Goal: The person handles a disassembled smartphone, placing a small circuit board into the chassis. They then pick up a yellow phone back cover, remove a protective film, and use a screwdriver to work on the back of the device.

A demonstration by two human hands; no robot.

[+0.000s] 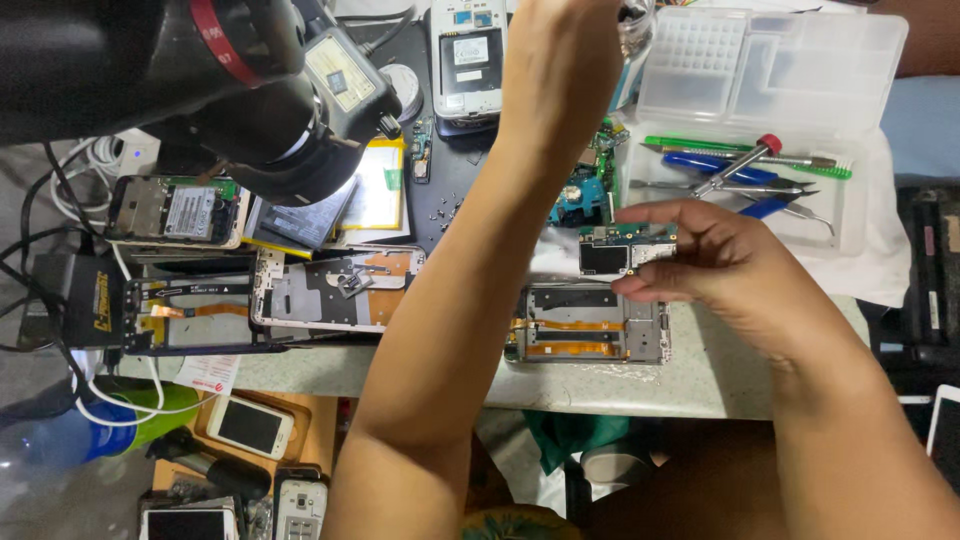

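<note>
**Phone board lifted clear of its frame**

We hold a small phone circuit board pinched at its right edge between thumb and fingers of our right hand. The board hangs just above an opened phone frame that lies flat near the front edge of the bench, orange flex strips showing inside. Held by the edge like this, the board's faces stay free of fingers, which we judge is the reason for the grip.

Our left arm crosses in front and reaches up and away toward the top of the view; our left hand is cut off there, near a clear round thing at the frame's edge, and we cannot tell whether it is open or closed on anything.

Just behind the board sits a green and blue board fragment. To the right, a clear plastic tray holds tweezers, a red-tipped screwdriver and green and blue tools, all within easy reach. To the left lie a second stripped frame, loose batteries, more opened phones and a tangle of cables. A dark microscope head hangs over the upper left of the bench.
</note>
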